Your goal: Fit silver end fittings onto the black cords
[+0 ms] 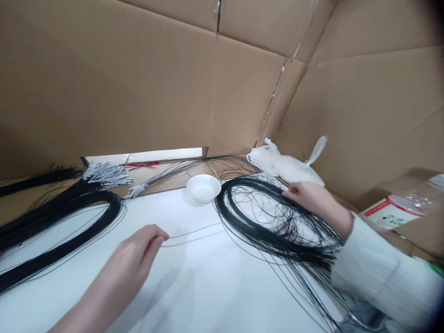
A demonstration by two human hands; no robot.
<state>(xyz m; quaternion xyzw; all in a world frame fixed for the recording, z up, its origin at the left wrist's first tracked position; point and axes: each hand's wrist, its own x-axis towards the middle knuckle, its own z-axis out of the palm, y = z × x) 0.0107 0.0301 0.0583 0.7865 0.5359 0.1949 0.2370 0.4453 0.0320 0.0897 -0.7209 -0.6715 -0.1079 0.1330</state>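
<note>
My left hand (140, 252) is pinched shut on a single thin black cord (194, 233) that runs right across the white table (208, 286) toward a loose coil of black cords (263, 222). My right hand (312, 199), in a white knit sleeve, rests on the far right side of that coil with fingers curled down into the strands; whether it grips any is hidden. A small white bowl (203, 187) stands just left of the coil.
A second thick bundle of black cords (58, 222) with silver clasp ends (106, 175) lies at the left. A white plastic bag (287, 167) sits behind the coil. A plastic bottle (405, 206) lies at right. Cardboard walls (138, 83) enclose the table.
</note>
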